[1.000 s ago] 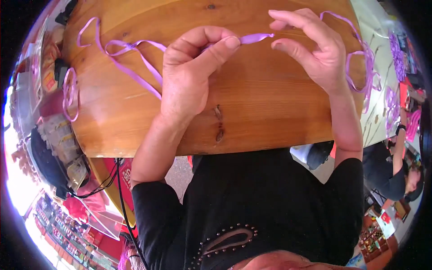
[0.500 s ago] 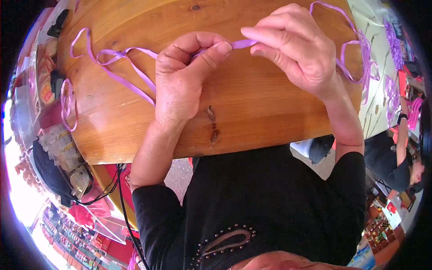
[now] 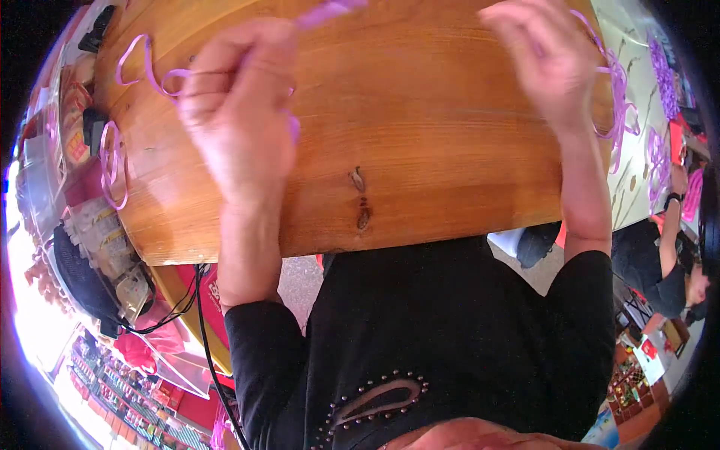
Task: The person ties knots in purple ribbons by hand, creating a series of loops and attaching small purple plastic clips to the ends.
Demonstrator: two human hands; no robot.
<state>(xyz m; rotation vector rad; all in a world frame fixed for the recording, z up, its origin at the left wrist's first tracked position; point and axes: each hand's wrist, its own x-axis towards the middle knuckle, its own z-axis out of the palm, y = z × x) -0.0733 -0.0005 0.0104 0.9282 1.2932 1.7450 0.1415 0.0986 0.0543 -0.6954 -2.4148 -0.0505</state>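
Note:
My left hand (image 3: 244,105), blurred by motion, is closed on a narrow purple ribbon (image 3: 330,13). A blurred stretch of that ribbon sticks out past the fist toward the far edge of the picture, and another bit shows beside the wrist. More of it lies in loops on the wooden table (image 3: 420,165) behind this hand. My right hand (image 3: 544,60) is raised over the table's far right, its fingers loosely bent and apart, smeared by motion. I see nothing between them. A wide gap separates the two hands.
Loose purple ribbon (image 3: 619,97) hangs at the table's right edge, and a ribbon coil (image 3: 112,165) at the left edge. A white marbled surface (image 3: 634,180) adjoins on the right, with more purple ribbon. Another person (image 3: 652,255) is at far right. Black cables (image 3: 199,315) hang below left.
My hands have moved apart: the left went left with the ribbon, the right went right and slightly away. The ribbon stretched between them is no longer seen joining both hands.

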